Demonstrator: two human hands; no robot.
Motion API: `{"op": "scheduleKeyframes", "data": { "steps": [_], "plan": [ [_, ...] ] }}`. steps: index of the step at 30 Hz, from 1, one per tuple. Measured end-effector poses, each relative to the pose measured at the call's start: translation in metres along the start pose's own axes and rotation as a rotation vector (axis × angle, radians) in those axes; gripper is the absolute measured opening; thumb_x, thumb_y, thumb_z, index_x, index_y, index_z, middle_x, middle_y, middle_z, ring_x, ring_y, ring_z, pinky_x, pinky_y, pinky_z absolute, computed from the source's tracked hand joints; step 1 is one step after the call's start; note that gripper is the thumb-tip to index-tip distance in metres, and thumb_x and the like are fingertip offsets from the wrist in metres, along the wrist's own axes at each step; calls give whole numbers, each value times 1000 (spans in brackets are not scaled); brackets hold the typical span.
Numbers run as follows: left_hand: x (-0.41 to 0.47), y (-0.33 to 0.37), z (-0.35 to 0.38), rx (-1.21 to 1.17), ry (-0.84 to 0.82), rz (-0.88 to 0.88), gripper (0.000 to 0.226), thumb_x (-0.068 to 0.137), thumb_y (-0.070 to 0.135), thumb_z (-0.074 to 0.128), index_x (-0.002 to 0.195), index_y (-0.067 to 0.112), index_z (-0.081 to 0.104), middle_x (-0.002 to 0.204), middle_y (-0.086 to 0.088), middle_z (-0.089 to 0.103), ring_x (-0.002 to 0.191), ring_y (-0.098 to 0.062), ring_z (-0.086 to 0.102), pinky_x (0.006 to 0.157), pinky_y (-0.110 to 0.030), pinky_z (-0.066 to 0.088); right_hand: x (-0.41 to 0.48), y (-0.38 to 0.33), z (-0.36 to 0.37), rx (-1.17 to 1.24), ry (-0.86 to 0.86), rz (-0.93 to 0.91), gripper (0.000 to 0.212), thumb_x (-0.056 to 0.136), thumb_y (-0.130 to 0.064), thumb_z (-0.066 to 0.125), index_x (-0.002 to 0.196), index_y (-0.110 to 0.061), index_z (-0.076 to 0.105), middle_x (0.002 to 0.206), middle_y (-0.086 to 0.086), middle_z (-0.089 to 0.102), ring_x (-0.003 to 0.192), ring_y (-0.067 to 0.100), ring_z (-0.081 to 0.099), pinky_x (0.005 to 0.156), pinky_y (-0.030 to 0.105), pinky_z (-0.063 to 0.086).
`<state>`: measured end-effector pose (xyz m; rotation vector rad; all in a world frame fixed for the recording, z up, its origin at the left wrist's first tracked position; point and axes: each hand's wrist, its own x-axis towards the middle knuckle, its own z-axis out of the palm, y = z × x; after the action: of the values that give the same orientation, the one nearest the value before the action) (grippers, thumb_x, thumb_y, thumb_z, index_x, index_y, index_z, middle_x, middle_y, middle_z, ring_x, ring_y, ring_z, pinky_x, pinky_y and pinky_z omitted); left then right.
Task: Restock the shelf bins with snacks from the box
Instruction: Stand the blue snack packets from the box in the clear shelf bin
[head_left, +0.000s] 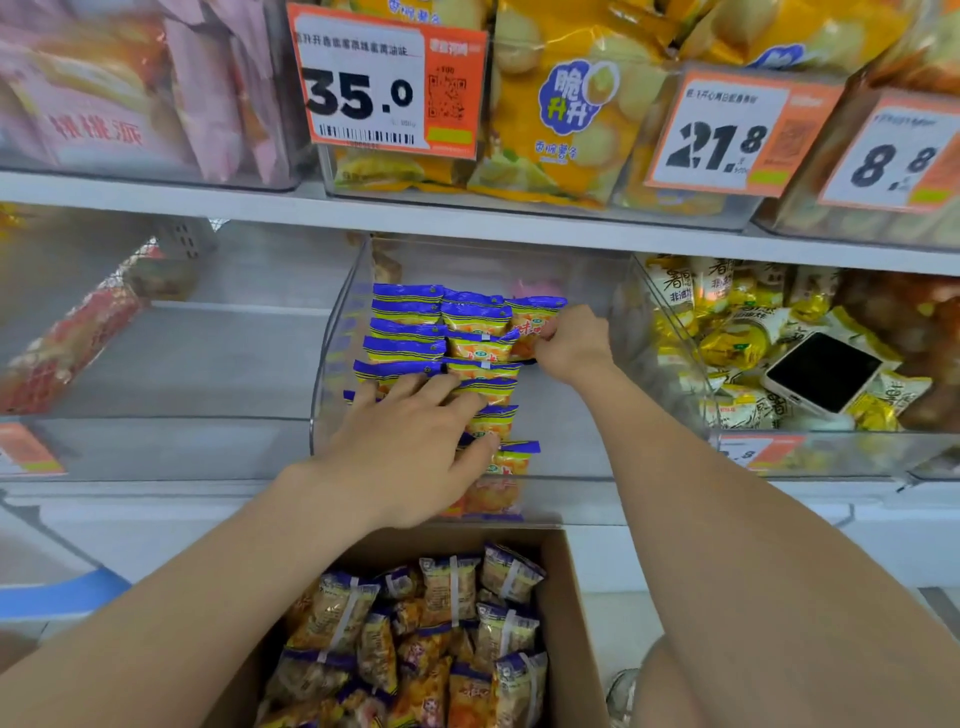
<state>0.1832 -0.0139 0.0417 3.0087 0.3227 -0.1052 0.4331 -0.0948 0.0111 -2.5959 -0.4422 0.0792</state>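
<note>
Presses rows (410, 325) flat with spread left hand (410, 436); pinches far-right packet (535, 319) with right hand (571, 345). Risks toppling rows on release into the bare right side of the bin (556, 436).

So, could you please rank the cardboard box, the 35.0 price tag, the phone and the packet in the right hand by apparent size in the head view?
1. cardboard box, nearest the camera
2. 35.0 price tag
3. phone
4. packet that the right hand pinches, partly hidden and lying deeper, so its true size is unsure
</note>
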Motion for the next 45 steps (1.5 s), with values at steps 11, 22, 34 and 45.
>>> {"op": "scheduleKeyframes", "data": {
  "steps": [11,22,34,45],
  "plan": [
    [-36,7,0,-117,489,80,27,99,42,53,118,24,61,114,7,63,108,-16,57,89,-38,52,-105,2,-63,-6,40,-418,23,92,-11,57,107,-15,74,94,5,75,84,20,71,81,27,55],
    [-100,29,112,-209,-277,141,11,96,36,54,90,27,54,79,10,58,73,-16,59,68,-40,56,-263,19,-39,-429,-592,-803,24,98,-26,48,103,-20,71,95,3,69,89,24,63,75,41,56],
    [-107,53,199,-293,-706,140,21,103,29,63,101,9,59,91,-2,58,90,-26,59,76,-39,48,-263,29,-3,-719,-815,-737,11,98,-7,53,94,-16,56,86,6,58,73,24,61,55,36,44],
    [-87,28,64,-1443,-310,-648,21,104,8,61,121,-3,66,107,-21,74,84,-28,77,65,-32,65,-238,34,-65,-318,-753,-831,83,62,-59,95,117,-29,41,108,-9,52,93,11,50,74,29,48]
  ]
}}
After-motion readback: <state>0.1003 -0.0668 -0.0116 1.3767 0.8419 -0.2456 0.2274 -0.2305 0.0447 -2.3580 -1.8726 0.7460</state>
